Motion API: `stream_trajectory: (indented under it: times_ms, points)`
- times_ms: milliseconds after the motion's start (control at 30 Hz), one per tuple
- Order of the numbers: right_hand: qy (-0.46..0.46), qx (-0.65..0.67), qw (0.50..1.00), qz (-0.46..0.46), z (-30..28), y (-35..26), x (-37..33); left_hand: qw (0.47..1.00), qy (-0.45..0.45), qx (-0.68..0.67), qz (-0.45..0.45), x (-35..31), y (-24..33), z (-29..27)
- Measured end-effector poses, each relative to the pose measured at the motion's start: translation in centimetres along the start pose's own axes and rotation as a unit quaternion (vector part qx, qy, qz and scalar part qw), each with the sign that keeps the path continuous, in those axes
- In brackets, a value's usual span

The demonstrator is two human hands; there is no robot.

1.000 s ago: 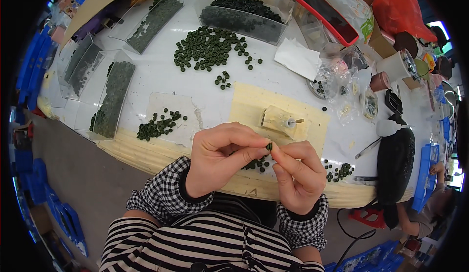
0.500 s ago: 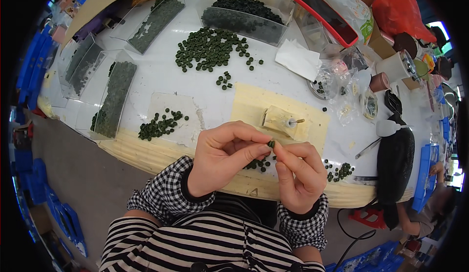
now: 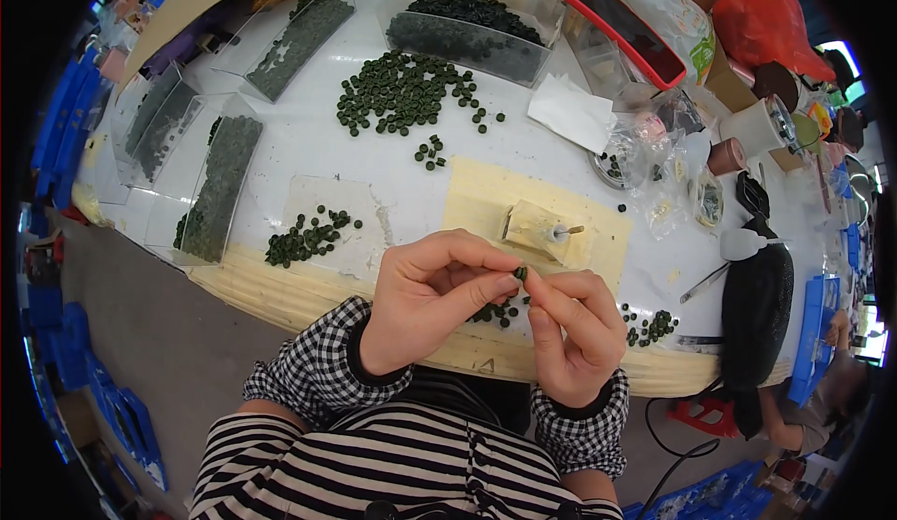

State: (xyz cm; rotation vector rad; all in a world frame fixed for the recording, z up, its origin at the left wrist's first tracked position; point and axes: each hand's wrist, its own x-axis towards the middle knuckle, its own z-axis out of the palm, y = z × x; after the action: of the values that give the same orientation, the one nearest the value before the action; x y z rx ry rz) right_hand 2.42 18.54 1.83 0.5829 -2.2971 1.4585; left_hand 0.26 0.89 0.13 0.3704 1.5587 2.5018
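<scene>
My left hand (image 3: pixel 425 300) and my right hand (image 3: pixel 575 328) meet over the table's near edge. Between their fingertips they pinch one small dark green bead (image 3: pixel 520 274). Under the hands lies a small heap of the same green beads (image 3: pixel 493 313). Just beyond them a small tan block with a metal pin (image 3: pixel 540 231) sits on a pale yellow mat (image 3: pixel 486 204). Checked cuffs and a striped top show at the bottom of the view.
A large loose pile of green beads (image 3: pixel 397 90) lies mid-table, a smaller pile (image 3: pixel 304 238) on a clear sheet at left. Clear trays of beads (image 3: pixel 220 188) line the left and back. A red-edged phone (image 3: pixel 621 29), plastic bags, thread spools and a black pouch (image 3: pixel 755 296) crowd the right.
The hands stay almost still; the fingertips have shifted slightly around the bead they pinch.
</scene>
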Motion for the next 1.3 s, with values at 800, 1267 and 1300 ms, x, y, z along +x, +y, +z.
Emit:
stream_trajectory:
  times_ms: [800,1267,1300]
  points:
    - [0.017,-0.006,1.000,0.001,0.18,-0.10,-0.14,1.000,0.005,0.019,-0.004,-0.15,0.00,0.03]
    - [0.015,-0.025,0.999,-0.021,0.22,-0.02,0.09,0.999,0.005,0.044,0.022,-0.05,0.01,0.02]
    - [0.016,-0.026,0.999,-0.023,0.23,0.00,0.09,0.999,0.005,0.044,0.024,-0.05,0.00,0.03]
